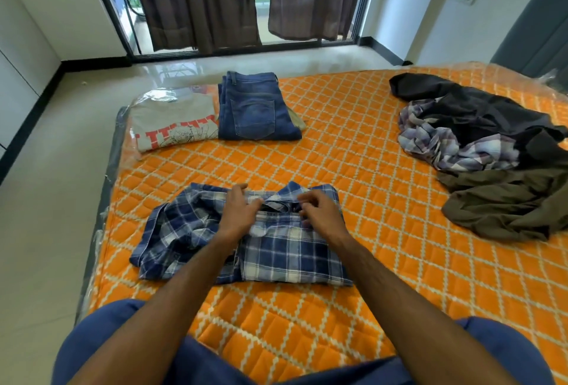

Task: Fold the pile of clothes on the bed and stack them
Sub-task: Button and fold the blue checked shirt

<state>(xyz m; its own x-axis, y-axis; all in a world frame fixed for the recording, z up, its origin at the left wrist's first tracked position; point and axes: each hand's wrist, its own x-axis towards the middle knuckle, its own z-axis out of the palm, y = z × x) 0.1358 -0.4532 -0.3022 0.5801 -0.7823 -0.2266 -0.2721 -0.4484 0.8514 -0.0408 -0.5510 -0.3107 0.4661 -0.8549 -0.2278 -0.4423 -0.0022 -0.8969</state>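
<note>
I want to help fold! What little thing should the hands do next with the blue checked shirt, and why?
Probably fold the bunched left side of the blue plaid shirt inward. The right side already lies flat, the left sleeve is still rumpled, and the left hand and right hand are only tidying the collar.
</note>
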